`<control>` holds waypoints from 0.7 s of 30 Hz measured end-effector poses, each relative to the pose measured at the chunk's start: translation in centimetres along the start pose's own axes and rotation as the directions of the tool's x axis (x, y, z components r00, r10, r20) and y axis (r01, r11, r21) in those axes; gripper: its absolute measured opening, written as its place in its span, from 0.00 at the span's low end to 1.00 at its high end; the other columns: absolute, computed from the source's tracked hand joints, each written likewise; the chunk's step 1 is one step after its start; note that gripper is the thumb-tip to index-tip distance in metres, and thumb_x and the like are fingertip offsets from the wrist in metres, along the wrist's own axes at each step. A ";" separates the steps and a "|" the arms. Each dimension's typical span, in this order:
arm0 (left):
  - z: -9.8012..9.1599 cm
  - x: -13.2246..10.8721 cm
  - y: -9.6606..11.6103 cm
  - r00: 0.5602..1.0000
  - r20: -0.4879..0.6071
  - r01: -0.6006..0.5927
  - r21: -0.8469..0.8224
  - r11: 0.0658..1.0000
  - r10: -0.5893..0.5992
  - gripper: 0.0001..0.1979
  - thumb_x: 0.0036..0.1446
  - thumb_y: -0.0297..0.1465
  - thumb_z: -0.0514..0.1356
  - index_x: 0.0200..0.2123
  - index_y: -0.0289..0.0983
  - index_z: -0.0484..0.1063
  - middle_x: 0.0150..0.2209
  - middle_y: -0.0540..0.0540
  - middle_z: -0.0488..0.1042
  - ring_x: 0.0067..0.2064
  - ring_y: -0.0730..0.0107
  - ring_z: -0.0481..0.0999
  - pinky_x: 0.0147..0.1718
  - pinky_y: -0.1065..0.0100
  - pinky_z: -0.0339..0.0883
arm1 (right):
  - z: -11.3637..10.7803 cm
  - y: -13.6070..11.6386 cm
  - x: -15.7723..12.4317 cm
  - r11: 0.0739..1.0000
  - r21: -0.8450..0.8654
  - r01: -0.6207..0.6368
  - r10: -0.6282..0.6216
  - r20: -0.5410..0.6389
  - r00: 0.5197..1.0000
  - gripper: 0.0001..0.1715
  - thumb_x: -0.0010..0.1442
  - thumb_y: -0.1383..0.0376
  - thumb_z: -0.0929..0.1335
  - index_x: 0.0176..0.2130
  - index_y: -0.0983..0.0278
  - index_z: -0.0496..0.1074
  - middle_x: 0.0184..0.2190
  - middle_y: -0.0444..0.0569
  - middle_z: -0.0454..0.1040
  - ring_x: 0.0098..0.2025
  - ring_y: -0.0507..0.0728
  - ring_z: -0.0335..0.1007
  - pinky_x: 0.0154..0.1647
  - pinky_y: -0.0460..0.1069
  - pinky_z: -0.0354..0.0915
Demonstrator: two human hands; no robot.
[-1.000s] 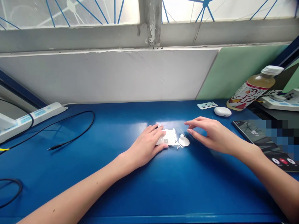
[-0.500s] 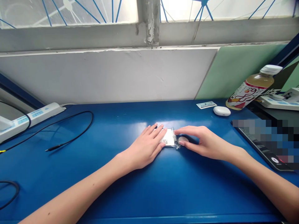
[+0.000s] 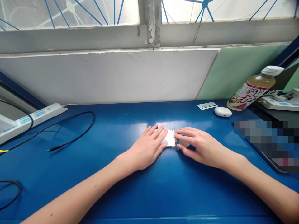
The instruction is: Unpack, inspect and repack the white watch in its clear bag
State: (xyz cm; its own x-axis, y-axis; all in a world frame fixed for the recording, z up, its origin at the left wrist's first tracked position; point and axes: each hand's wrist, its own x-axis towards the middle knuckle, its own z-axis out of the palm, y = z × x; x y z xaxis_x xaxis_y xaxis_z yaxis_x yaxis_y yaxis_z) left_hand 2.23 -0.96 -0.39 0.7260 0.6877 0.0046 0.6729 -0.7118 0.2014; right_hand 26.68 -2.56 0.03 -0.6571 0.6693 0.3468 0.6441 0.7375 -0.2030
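A small white packet [image 3: 171, 140] in clear plastic lies flat on the blue table between my hands. My left hand [image 3: 148, 147] is open and rests palm down, its fingers stretched over the packet's left part. On the other side, my right hand [image 3: 201, 144] has its fingertips and thumb apart at the crinkled right end of the plastic, touching its edge. A pale round disc [image 3: 185, 143] lies just right of the packet, partly covered by the right fingers. Whether the disc is inside the plastic I cannot tell.
A black cable [image 3: 79, 137] and a white power strip [image 3: 39, 116] lie on the left. At the right are a phone [image 3: 263, 146], a white earbud case [image 3: 223, 111], a printed card [image 3: 207, 105] and a drink bottle [image 3: 254, 88]. A wall closes the table's back.
My right hand has shifted slightly left, its fingers now reaching over the disc. Its thumb has moved off the disc to the plastic's lower edge. The left hand stays on the packet.
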 end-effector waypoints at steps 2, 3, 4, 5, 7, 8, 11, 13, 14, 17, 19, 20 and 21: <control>0.0 0.0 0.0 1.000 -0.003 -0.005 0.005 1.000 0.005 0.27 0.73 0.38 0.43 0.70 0.34 0.52 0.71 0.38 0.52 0.72 0.46 0.47 0.67 0.46 0.47 | 0.0 -0.2 0.0 0.999 -0.037 0.012 -0.013 -0.011 1.000 0.18 0.67 0.66 0.63 0.52 0.69 0.75 0.49 0.61 0.78 0.53 0.67 0.74 0.51 0.61 0.74; 0.1 0.0 0.0 1.000 -0.002 -0.005 0.009 1.000 0.005 0.27 0.73 0.38 0.43 0.70 0.34 0.52 0.71 0.38 0.52 0.72 0.46 0.47 0.67 0.46 0.47 | 0.1 -0.3 0.1 0.998 -0.052 0.021 -0.022 -0.016 1.000 0.18 0.67 0.66 0.63 0.52 0.70 0.75 0.49 0.61 0.78 0.53 0.67 0.74 0.51 0.61 0.74; 0.1 0.0 0.0 1.000 0.000 -0.005 0.015 1.000 0.005 0.27 0.73 0.38 0.43 0.70 0.33 0.52 0.71 0.38 0.52 0.72 0.46 0.47 0.67 0.46 0.47 | 0.1 -0.4 0.1 0.998 -0.064 0.029 -0.030 -0.019 0.999 0.18 0.67 0.67 0.63 0.52 0.71 0.75 0.49 0.62 0.78 0.54 0.67 0.74 0.53 0.61 0.73; 0.1 0.1 0.0 1.000 0.001 -0.005 0.023 1.000 0.005 0.27 0.73 0.38 0.42 0.70 0.33 0.52 0.71 0.38 0.51 0.72 0.46 0.47 0.67 0.46 0.47 | 0.2 -0.4 0.1 0.997 -0.074 0.036 -0.038 -0.020 0.999 0.18 0.66 0.67 0.63 0.52 0.71 0.74 0.50 0.62 0.78 0.55 0.67 0.73 0.54 0.61 0.72; 0.1 0.1 0.0 1.000 0.002 -0.007 0.036 0.999 0.007 0.27 0.73 0.38 0.41 0.70 0.33 0.51 0.71 0.38 0.51 0.72 0.46 0.47 0.67 0.46 0.46 | 0.3 -0.5 0.1 0.995 -0.090 0.043 -0.044 -0.014 0.999 0.19 0.66 0.68 0.63 0.53 0.72 0.74 0.53 0.63 0.76 0.58 0.68 0.71 0.58 0.61 0.70; 0.1 0.1 0.0 1.000 0.002 -0.007 0.041 0.999 0.007 0.27 0.74 0.38 0.41 0.70 0.32 0.51 0.71 0.38 0.51 0.72 0.46 0.47 0.67 0.46 0.46 | 0.4 -0.5 0.0 0.994 -0.097 0.044 -0.045 -0.009 0.999 0.20 0.67 0.68 0.63 0.54 0.73 0.73 0.54 0.64 0.75 0.59 0.68 0.69 0.59 0.61 0.69; 0.2 0.2 0.0 1.000 0.004 -0.006 0.047 0.999 0.006 0.27 0.74 0.38 0.41 0.70 0.32 0.51 0.71 0.38 0.51 0.72 0.46 0.47 0.67 0.46 0.46 | 0.5 -0.4 0.0 0.992 -0.112 0.051 -0.051 0.005 0.999 0.22 0.67 0.68 0.62 0.57 0.74 0.71 0.57 0.64 0.73 0.62 0.68 0.66 0.61 0.60 0.68; 0.2 0.2 0.0 1.000 -0.001 -0.007 0.047 0.999 0.008 0.27 0.74 0.38 0.41 0.70 0.32 0.52 0.71 0.39 0.51 0.72 0.46 0.47 0.67 0.46 0.46 | 0.5 -0.4 0.0 0.990 -0.123 0.070 -0.069 0.009 0.998 0.22 0.67 0.68 0.62 0.57 0.75 0.71 0.57 0.64 0.73 0.63 0.67 0.66 0.62 0.60 0.67; 0.3 0.2 0.0 1.000 -0.008 -0.008 0.045 0.999 0.008 0.27 0.74 0.38 0.41 0.70 0.32 0.52 0.71 0.39 0.51 0.72 0.46 0.47 0.67 0.46 0.46 | 0.6 -0.4 0.0 0.988 -0.134 0.083 -0.082 0.014 0.997 0.22 0.67 0.68 0.62 0.56 0.75 0.72 0.57 0.64 0.73 0.63 0.67 0.66 0.62 0.60 0.67; 0.4 0.3 0.0 1.000 -0.028 0.004 0.025 1.000 -0.003 0.27 0.73 0.38 0.42 0.70 0.33 0.53 0.71 0.39 0.52 0.72 0.47 0.48 0.67 0.47 0.47 | 0.7 -0.7 0.2 0.970 -0.204 0.133 -0.126 0.044 0.991 0.23 0.66 0.69 0.62 0.55 0.77 0.72 0.57 0.66 0.74 0.62 0.68 0.67 0.63 0.60 0.65; 0.5 0.4 0.0 0.999 -0.035 0.017 0.008 1.000 -0.017 0.27 0.73 0.39 0.42 0.69 0.33 0.53 0.71 0.38 0.53 0.72 0.48 0.49 0.67 0.47 0.47 | 0.9 -1.2 0.4 0.946 -0.276 0.169 -0.154 0.073 0.985 0.24 0.64 0.70 0.62 0.55 0.82 0.72 0.56 0.70 0.73 0.61 0.71 0.67 0.63 0.61 0.65; 0.5 0.4 0.0 0.999 -0.035 0.022 0.001 1.000 -0.022 0.27 0.73 0.39 0.42 0.70 0.33 0.53 0.71 0.38 0.53 0.72 0.48 0.48 0.67 0.47 0.47 | 0.9 -1.4 0.5 0.933 -0.308 0.187 -0.168 0.086 0.982 0.25 0.63 0.70 0.62 0.55 0.84 0.71 0.56 0.72 0.73 0.61 0.73 0.67 0.62 0.62 0.65; 0.5 0.4 0.1 0.999 -0.034 0.025 -0.005 1.000 -0.025 0.27 0.73 0.39 0.42 0.70 0.33 0.52 0.71 0.38 0.53 0.72 0.49 0.48 0.67 0.47 0.47 | 1.0 -1.5 0.6 0.924 -0.328 0.198 -0.177 0.093 0.980 0.25 0.63 0.71 0.62 0.54 0.86 0.71 0.56 0.75 0.72 0.61 0.75 0.66 0.62 0.63 0.66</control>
State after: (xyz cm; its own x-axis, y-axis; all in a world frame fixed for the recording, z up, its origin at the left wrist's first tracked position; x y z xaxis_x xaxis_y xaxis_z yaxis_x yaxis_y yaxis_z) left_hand 2.65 -0.81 -0.88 0.7037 0.7098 0.0324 0.6902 -0.6936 0.2062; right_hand 24.93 -3.17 -0.33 -0.7942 0.5336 0.2907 0.5934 0.7842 0.1816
